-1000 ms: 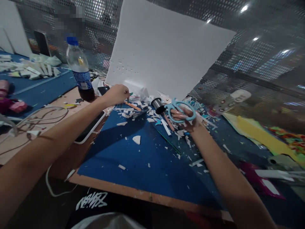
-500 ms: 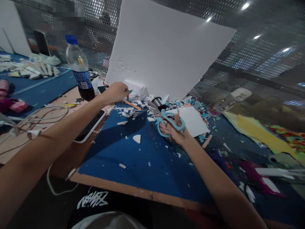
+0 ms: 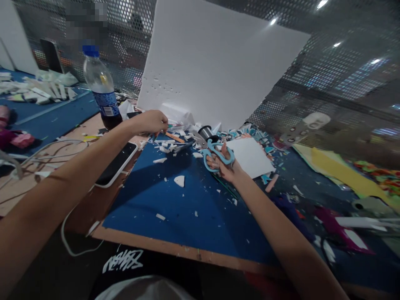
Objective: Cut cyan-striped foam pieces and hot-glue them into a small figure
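My right hand (image 3: 226, 167) is closed around the light blue handles of a pair of scissors (image 3: 221, 152). The metal blades point up and left, beside a black-rimmed spool (image 3: 208, 133). Farther left, my left hand (image 3: 154, 121) bends downward over the littered back edge of the blue mat (image 3: 187, 216). Its fingers look pinched, and a small teal piece shows at the fingertips; what it is I cannot make out. Just right of these fingers lies an orange stick (image 3: 175, 137) among white scraps. A white square sheet (image 3: 251, 157) lies beyond my right hand.
A large white foam board (image 3: 218, 62) leans at the back. A cola bottle (image 3: 101, 89) stands at the left, and a phone (image 3: 118, 164) lies under my left forearm. Cables (image 3: 56, 146) coil farther left. Yellow sheets (image 3: 340, 171) lie at the right.
My right hand and the scissors have shifted a little left and up, closer to the spool. My left hand has dropped slightly, and the teal piece beside its fingers sits lower.
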`<state>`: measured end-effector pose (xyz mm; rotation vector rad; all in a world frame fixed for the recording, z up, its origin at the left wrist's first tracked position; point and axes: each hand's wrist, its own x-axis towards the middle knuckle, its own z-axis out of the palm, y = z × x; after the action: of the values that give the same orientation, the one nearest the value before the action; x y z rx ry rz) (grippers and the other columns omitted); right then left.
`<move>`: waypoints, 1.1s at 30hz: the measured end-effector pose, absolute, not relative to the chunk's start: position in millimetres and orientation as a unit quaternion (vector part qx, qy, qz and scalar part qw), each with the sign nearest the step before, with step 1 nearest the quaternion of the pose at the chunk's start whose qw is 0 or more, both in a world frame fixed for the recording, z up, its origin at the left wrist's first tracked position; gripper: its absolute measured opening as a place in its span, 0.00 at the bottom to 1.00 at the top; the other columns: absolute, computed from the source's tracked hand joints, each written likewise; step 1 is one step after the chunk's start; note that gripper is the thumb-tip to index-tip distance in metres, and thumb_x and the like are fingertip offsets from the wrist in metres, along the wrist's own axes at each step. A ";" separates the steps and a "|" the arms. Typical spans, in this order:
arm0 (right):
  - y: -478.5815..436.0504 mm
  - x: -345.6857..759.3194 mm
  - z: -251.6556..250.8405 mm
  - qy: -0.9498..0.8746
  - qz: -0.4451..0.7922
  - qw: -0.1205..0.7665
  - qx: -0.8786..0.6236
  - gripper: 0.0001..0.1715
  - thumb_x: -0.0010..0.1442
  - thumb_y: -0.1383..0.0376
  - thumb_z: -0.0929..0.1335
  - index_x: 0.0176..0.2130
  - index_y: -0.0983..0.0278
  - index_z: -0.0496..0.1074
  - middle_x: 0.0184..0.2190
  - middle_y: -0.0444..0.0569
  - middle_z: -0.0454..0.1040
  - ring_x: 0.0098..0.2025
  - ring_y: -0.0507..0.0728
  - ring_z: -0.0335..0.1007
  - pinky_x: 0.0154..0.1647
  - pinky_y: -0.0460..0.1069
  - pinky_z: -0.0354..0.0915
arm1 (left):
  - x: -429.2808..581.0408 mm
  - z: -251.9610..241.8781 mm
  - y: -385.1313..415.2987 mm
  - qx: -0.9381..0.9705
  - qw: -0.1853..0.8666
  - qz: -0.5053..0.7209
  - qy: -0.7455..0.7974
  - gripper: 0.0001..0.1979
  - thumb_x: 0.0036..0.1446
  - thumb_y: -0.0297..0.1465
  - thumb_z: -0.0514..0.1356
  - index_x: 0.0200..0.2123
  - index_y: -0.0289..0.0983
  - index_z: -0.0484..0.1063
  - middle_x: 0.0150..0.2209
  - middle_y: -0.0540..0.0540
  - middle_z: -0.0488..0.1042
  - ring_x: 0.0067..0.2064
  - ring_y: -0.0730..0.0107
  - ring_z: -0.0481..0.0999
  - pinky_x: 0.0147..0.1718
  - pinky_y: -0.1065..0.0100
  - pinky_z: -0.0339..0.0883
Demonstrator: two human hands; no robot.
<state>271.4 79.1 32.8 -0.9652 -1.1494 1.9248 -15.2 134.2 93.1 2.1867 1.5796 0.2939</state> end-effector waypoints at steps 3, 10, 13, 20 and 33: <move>78.8 271.6 33.3 -0.444 0.742 0.341 -0.369 0.24 0.52 0.43 0.68 0.29 0.61 0.63 0.20 0.41 0.61 0.18 0.48 0.48 0.15 0.45 0.49 | -16.3 91.8 135.7 0.787 0.215 0.105 0.568 0.10 0.49 0.32 0.55 0.25 0.37 0.75 0.16 0.46 0.72 0.19 0.67 0.71 0.18 0.70 0.59; 77.7 268.9 32.7 -0.448 0.743 0.351 -0.352 0.24 0.52 0.43 0.67 0.31 0.61 0.65 0.20 0.41 0.61 0.19 0.48 0.50 0.17 0.45 0.52 | -17.8 90.4 136.4 0.785 0.221 0.108 0.569 0.11 0.49 0.31 0.54 0.26 0.37 0.76 0.15 0.46 0.70 0.19 0.66 0.71 0.18 0.69 0.59; 76.9 267.5 33.0 -0.451 0.745 0.348 -0.347 0.25 0.51 0.43 0.68 0.31 0.61 0.65 0.20 0.41 0.62 0.18 0.47 0.50 0.17 0.44 0.51 | -18.7 89.7 137.4 0.785 0.225 0.107 0.567 0.11 0.50 0.31 0.53 0.28 0.37 0.76 0.16 0.46 0.71 0.18 0.66 0.70 0.18 0.68 0.60; 74.6 261.8 33.7 -0.458 0.740 0.355 -0.342 0.28 0.48 0.41 0.69 0.32 0.61 0.66 0.21 0.42 0.63 0.18 0.47 0.50 0.16 0.45 0.50 | -16.1 91.4 134.2 0.789 0.226 0.101 0.563 0.11 0.51 0.31 0.53 0.27 0.36 0.75 0.15 0.47 0.70 0.17 0.68 0.69 0.17 0.69 0.57; 54.8 243.2 46.5 -0.494 0.707 0.358 -0.357 0.27 0.49 0.42 0.68 0.31 0.62 0.66 0.19 0.41 0.61 0.18 0.47 0.49 0.19 0.47 0.48 | -12.2 105.3 124.0 0.796 0.234 0.069 0.554 0.09 0.53 0.32 0.54 0.26 0.35 0.72 0.16 0.47 0.70 0.19 0.70 0.69 0.19 0.72 0.58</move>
<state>243.2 54.8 46.5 -0.9223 -1.2751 1.8250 -12.2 124.0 105.3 2.1852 1.5209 0.1885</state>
